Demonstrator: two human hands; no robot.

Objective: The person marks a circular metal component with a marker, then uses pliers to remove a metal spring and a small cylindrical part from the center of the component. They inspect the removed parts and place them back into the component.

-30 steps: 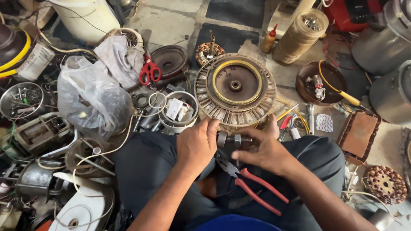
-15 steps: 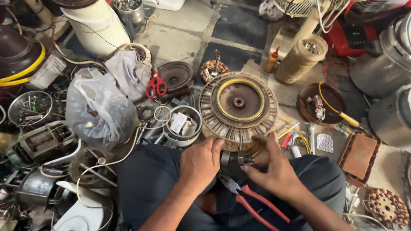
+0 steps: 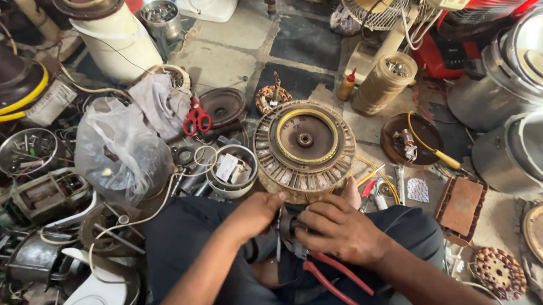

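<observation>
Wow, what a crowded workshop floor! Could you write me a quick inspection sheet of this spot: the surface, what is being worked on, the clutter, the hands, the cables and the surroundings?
Surface: stone floor, patchy and stained; the person sits on it.
Job's things: round fan motor stator stands by the knees; a small dark part sits between both hands; red-handled pliers lie on the lap.
Clutter: red scissors, plastic bag, white cup of bits, yellow screwdriver in a brown dish.
Hands: left hand and right hand both grip the small part.
Cables: white wire loops on the left; yellow cable at far left.
Surroundings: fan grilles, metal pots, a winding coil.
</observation>
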